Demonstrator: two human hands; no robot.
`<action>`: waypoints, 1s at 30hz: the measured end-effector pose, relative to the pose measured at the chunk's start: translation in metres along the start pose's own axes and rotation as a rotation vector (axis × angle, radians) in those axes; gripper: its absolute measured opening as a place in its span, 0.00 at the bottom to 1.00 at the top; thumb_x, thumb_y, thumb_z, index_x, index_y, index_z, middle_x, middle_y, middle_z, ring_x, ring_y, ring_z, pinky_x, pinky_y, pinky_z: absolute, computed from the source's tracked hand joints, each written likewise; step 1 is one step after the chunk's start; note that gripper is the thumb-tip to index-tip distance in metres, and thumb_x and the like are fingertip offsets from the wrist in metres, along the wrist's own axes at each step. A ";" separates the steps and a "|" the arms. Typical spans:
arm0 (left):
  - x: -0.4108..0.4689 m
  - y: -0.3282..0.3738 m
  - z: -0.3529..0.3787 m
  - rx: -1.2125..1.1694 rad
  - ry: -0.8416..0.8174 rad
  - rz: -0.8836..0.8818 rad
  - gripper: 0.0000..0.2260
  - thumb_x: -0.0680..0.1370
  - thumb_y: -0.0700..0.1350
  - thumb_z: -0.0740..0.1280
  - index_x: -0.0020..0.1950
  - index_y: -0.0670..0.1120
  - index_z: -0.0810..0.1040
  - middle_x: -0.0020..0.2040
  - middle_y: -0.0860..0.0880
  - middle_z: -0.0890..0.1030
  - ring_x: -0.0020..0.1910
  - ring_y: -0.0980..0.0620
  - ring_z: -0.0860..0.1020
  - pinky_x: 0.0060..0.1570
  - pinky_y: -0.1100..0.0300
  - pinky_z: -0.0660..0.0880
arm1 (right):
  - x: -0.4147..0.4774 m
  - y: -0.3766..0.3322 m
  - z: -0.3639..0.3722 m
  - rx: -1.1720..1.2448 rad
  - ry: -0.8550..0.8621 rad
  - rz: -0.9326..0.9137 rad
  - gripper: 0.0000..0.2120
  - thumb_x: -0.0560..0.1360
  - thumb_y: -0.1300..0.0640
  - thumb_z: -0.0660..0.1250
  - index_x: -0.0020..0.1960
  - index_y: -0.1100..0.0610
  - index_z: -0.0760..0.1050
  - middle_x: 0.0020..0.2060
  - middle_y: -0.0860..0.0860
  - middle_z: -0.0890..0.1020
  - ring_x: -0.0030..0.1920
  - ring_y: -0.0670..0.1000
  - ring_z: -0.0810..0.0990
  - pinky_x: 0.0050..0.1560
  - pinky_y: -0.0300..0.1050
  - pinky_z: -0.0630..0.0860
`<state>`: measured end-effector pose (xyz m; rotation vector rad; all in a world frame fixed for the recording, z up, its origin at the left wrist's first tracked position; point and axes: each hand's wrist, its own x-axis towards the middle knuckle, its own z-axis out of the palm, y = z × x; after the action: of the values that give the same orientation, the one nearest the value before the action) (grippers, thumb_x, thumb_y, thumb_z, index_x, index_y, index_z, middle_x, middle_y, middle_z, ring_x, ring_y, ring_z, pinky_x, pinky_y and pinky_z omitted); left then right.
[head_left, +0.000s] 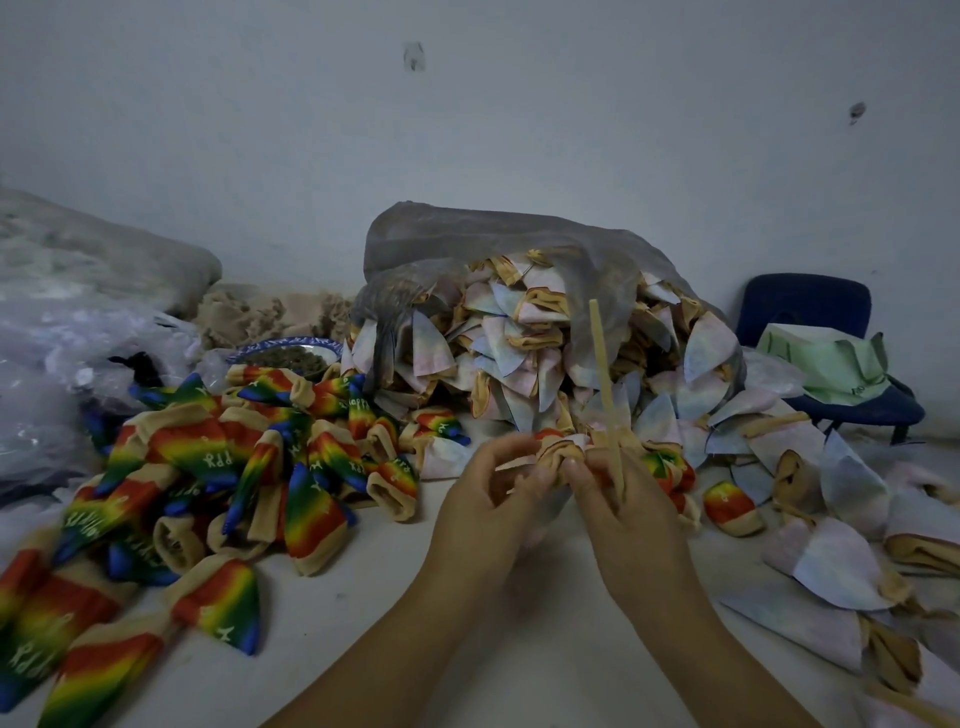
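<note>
Bare grey-white wall closes off the back, and below it a pale desk (467, 597) carries everything we are working on. At the centre of our view, both hands meet on one cloth piece (558, 452). The left hand (488, 499) pinches its tan cuff from the nine o'clock side. The right hand (623, 509) pinches it from three o'clock, with a thin wooden stick (605, 374) running up past its fingers toward twelve. We judge the piece to be very light, soft and limp, a knit that stretches and bunches rather than slides. The best hold looks to be on the thicker ribbed cuff, where the fabric is doubled and gives the fingertips something firm. The stick is stiff, flat and slender, and would likely snap if levered hard. Toward nine and ten o'clock lies a heap of rainbow pieces (208, 467), each a pointed cone with red-to-blue bands, white lettering and an open beige mouth. At twelve a crinkled translucent bag (467, 234) spills pastel pieces (519, 338), matte and washed-out in pink and blue. More of these trail round to four o'clock. A blue-rimmed plate (291, 353) sits at eleven, and a dark blue chair (810, 301) at two holds folded green sheets (826, 364).
</note>
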<state>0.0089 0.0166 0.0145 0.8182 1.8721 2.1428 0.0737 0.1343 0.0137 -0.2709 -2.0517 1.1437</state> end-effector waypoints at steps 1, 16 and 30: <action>0.000 0.000 0.000 0.030 -0.011 -0.003 0.08 0.72 0.57 0.69 0.50 0.68 0.81 0.54 0.62 0.82 0.53 0.63 0.79 0.47 0.64 0.78 | 0.000 0.000 0.001 -0.012 -0.017 -0.013 0.07 0.77 0.50 0.63 0.46 0.51 0.78 0.42 0.46 0.78 0.43 0.41 0.76 0.41 0.31 0.72; 0.009 0.000 -0.004 -0.419 -0.125 -0.405 0.08 0.79 0.45 0.65 0.53 0.46 0.83 0.43 0.51 0.85 0.37 0.60 0.81 0.35 0.66 0.74 | 0.008 0.010 -0.004 -0.096 -0.011 -0.004 0.11 0.77 0.56 0.64 0.41 0.41 0.70 0.37 0.47 0.78 0.36 0.46 0.75 0.35 0.36 0.70; 0.008 0.000 -0.007 -0.487 -0.094 -0.404 0.07 0.81 0.43 0.64 0.53 0.43 0.81 0.43 0.48 0.85 0.34 0.57 0.81 0.32 0.65 0.75 | 0.004 0.002 -0.005 0.096 -0.143 0.068 0.09 0.74 0.47 0.65 0.53 0.40 0.77 0.51 0.40 0.80 0.52 0.36 0.77 0.50 0.27 0.72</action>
<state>-0.0018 0.0146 0.0163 0.3879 1.2476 2.1102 0.0747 0.1407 0.0159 -0.2182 -2.1175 1.3332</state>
